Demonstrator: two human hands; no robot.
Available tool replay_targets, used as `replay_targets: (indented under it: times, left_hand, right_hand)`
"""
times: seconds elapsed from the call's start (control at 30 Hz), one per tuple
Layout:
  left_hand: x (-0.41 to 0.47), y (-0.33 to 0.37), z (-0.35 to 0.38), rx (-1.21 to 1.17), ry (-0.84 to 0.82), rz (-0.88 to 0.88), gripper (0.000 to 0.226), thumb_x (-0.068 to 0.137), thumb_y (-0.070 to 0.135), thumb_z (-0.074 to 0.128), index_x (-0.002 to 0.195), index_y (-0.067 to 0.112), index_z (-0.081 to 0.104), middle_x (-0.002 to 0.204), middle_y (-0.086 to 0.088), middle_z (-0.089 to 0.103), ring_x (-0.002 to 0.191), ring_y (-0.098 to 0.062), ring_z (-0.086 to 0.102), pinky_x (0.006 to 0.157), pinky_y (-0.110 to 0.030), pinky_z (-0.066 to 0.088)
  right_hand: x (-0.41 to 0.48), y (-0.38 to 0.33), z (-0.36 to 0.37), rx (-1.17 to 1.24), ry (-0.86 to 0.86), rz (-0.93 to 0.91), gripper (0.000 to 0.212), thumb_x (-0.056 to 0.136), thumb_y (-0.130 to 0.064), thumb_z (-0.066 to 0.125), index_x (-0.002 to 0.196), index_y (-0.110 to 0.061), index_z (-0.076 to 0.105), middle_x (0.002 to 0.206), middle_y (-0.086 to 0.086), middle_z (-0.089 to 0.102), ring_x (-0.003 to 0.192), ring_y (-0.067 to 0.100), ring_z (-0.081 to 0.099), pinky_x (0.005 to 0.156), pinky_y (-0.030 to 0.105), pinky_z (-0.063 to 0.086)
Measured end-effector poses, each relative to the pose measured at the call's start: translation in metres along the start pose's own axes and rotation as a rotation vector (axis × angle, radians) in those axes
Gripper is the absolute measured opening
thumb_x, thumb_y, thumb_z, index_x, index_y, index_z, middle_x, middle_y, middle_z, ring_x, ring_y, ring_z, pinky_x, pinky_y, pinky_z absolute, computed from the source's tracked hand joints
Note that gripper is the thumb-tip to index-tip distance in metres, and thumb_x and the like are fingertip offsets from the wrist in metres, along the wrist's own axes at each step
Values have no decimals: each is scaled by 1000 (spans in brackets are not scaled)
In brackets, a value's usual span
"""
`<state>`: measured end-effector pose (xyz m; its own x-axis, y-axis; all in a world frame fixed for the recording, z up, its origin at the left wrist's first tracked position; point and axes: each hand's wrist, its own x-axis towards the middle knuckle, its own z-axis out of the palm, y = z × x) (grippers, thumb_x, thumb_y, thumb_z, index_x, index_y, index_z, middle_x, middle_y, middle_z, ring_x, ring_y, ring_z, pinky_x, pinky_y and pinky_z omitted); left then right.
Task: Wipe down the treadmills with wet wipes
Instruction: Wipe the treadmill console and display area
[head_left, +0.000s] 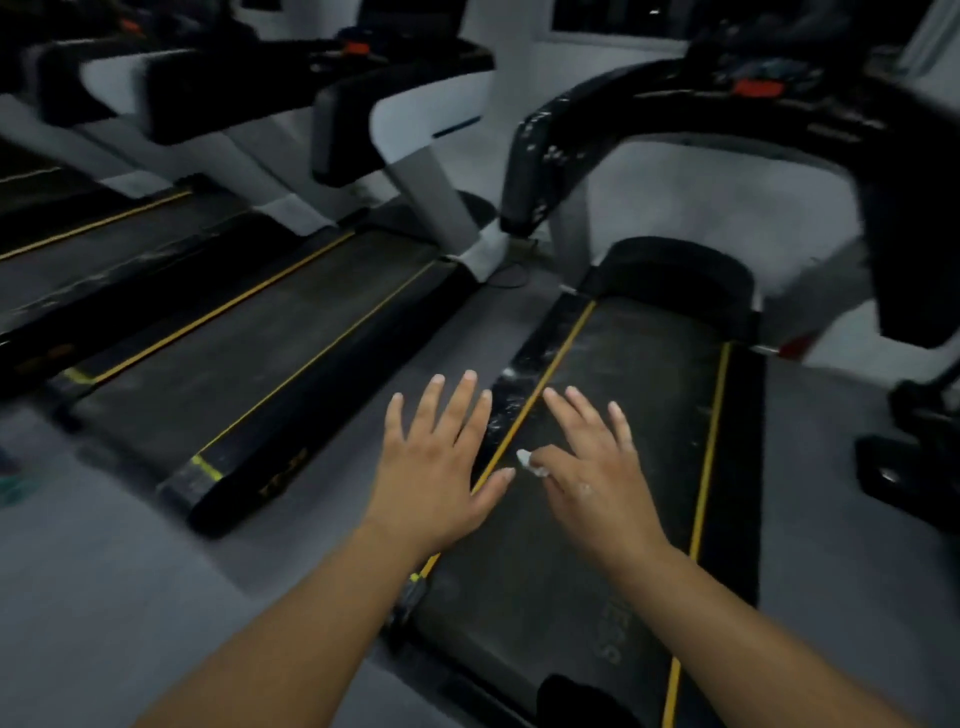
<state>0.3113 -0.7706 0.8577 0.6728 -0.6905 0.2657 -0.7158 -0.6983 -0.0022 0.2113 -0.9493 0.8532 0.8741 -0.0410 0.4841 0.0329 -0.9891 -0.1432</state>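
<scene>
The near treadmill (680, 275) runs ahead, a second treadmill (249, 332) beside it on the left. Above the near one's left rail (519, 384) the left grip (434, 467) hangs released, fingers spread. The right grip (597, 467) spreads its fingers over the belt (639, 395), a small white wipe (530, 461) at the thumb tip (pinched or not, I cannot tell).

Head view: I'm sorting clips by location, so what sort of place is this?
Most likely a gym: the near treadmill and a second treadmill stand side by side on a grey floor, each with a console.
</scene>
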Motion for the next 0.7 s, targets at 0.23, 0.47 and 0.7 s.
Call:
replay_targets:
  times: [0.23,0.47,0.7]
  left_hand:
    - [102,28,27,-62,4,205,82,95,70,28,158,17,31,168,-5,20,153,-32,21,118,-66,22]
    - [246,76,88,-37,21,396,84,95,71,22,160,18,26,170,-4,13,155,-30,13,119,-64,14]
    - [481,157,31,-62,-19,511,84,95,70,19,162,19,17,171,-3,3,157,-28,5,122,-61,9]
  right_hand:
    - [14,77,-2,-116,27,186,9,92,-18,65,83,-22,64,159,13,37,153,28,22,123,56,14]
    - [55,206,36,-221,131,302,7,90,-17,69,84,-19,66,156,15,41,150,30,27,123,53,10]
    - [187,372,-45,-208,144,435,6,88,-14,73,86,-17,68,154,16,43,148,33,31,121,57,14]
